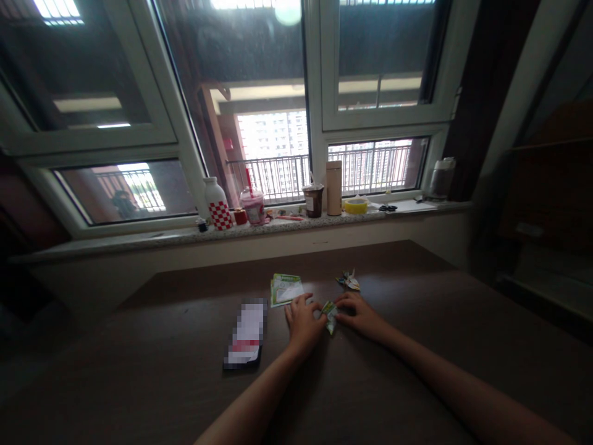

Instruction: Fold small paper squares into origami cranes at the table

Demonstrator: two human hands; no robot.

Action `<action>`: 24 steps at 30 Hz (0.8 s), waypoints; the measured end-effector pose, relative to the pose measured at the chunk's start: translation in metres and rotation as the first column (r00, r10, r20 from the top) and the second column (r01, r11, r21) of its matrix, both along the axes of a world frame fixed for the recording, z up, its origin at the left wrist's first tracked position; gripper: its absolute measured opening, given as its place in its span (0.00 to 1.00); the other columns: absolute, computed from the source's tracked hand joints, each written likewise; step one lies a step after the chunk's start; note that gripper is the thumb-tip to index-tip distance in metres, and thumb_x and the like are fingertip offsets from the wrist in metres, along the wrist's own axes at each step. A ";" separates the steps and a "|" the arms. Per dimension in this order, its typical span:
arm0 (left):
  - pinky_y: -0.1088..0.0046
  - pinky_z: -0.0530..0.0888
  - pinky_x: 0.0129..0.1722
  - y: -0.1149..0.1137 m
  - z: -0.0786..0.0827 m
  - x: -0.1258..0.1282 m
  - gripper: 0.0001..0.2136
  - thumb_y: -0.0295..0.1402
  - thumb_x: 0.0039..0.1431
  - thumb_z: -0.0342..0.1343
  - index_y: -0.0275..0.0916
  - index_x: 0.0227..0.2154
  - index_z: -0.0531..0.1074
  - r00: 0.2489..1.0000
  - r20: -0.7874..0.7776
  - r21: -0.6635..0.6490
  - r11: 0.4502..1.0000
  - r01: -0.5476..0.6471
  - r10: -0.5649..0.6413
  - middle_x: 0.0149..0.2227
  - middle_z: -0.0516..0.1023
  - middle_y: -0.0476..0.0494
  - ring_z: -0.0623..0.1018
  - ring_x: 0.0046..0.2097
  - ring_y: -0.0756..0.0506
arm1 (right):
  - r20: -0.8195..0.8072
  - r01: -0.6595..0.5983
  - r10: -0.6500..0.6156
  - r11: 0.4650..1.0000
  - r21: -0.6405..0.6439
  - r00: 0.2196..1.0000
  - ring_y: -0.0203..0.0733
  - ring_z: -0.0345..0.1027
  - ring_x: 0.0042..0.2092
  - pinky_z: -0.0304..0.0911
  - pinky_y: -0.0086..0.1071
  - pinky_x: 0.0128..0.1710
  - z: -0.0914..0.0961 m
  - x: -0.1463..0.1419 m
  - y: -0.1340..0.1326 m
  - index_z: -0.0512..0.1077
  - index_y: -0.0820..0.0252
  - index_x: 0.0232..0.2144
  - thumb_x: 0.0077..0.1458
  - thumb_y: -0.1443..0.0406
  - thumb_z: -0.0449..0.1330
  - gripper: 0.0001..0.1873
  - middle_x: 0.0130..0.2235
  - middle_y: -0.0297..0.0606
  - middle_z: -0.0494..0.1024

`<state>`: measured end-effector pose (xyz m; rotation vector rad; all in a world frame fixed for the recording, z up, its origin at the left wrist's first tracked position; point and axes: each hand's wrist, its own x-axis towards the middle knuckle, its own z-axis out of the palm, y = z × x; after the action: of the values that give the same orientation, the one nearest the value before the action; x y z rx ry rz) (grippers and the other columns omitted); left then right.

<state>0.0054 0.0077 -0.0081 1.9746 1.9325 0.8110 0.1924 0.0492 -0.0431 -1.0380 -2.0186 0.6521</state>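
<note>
A small folded paper (330,316) with green and white print sits low over the brown table, between my two hands. My left hand (306,322) grips its left side with thumb and index finger, while the other fingers reach forward beside a stack of printed green-and-white sheets (280,294). From the other side, my right hand (360,316) holds the paper's right edge between thumb and curled fingers. Just beyond my right hand lies a crumpled-looking folded paper piece (351,281), its exact shape too small to tell. A phone (245,334) with a blurred-out screen rests left of my left hand.
Behind the brown table (185,321), a stone windowsill (287,226) carries a checkered white bottle (217,204), a pink drink cup (252,207), a dark drink cup (313,201), a tan flask (333,188), yellow tape (356,206), black scissors (388,208) and a clear jar (442,179).
</note>
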 end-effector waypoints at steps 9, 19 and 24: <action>0.49 0.47 0.66 -0.001 0.001 -0.001 0.06 0.38 0.53 0.58 0.47 0.32 0.78 1.000 -0.002 -0.008 1.000 0.026 -0.027 0.60 0.69 0.50 0.60 0.64 0.39 | 0.012 0.090 -0.090 0.996 0.012 0.996 0.49 0.67 0.48 0.61 0.42 0.53 0.000 -0.008 -0.003 0.79 0.58 0.34 0.48 0.61 0.67 0.09 0.41 0.42 0.77; 0.45 0.43 0.66 0.000 0.005 -0.003 0.10 0.39 0.52 0.58 0.47 0.37 0.78 0.997 -0.018 -0.098 0.992 0.078 -0.080 0.62 0.66 0.49 0.57 0.66 0.37 | 0.064 0.139 -0.138 0.990 -0.007 0.988 0.49 0.67 0.47 0.61 0.40 0.50 0.007 -0.012 -0.008 0.77 0.59 0.30 0.45 0.63 0.68 0.08 0.40 0.42 0.76; 0.43 0.42 0.66 0.000 0.007 -0.007 0.17 0.43 0.49 0.60 0.48 0.43 0.76 0.988 -0.059 -0.138 0.981 0.134 -0.143 0.64 0.63 0.47 0.54 0.67 0.35 | 0.058 0.169 -0.168 0.986 -0.008 0.984 0.48 0.66 0.46 0.61 0.39 0.49 0.006 -0.014 -0.007 0.75 0.59 0.30 0.45 0.64 0.68 0.08 0.39 0.40 0.75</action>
<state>-0.0015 0.0075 -0.0010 2.0530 1.8101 0.5692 0.1781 0.0421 -0.0374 -1.2318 -1.9509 0.5520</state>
